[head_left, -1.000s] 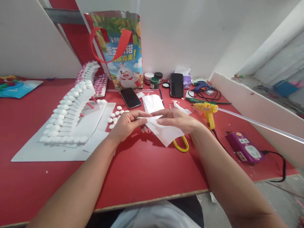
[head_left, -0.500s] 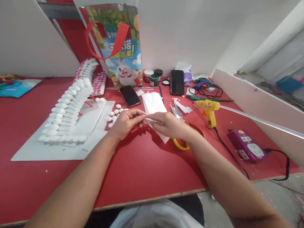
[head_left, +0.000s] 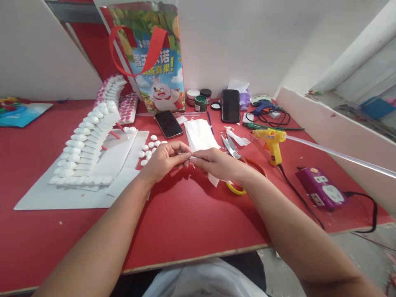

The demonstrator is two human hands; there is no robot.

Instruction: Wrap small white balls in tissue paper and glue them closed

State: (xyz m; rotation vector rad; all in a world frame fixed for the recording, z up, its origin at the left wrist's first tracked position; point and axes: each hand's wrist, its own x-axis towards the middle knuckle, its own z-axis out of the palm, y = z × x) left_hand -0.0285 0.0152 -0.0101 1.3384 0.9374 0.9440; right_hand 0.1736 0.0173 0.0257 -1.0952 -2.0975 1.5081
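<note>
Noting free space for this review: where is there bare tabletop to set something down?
Red tabletop is bare between the left hand, right hand and front edge. Another patch, bar a white crumb, lies between the white board and front edge. Crowded: beyond the hands, from smartphone to scissors and hot glue gun.

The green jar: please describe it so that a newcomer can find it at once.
On the red table, find the tall, red-handled printed bag at the back. Look just to the right of its base. The green jar stands nearest the person, in front of the white-topped jar and the black-topped jar; it alone is green.
</note>
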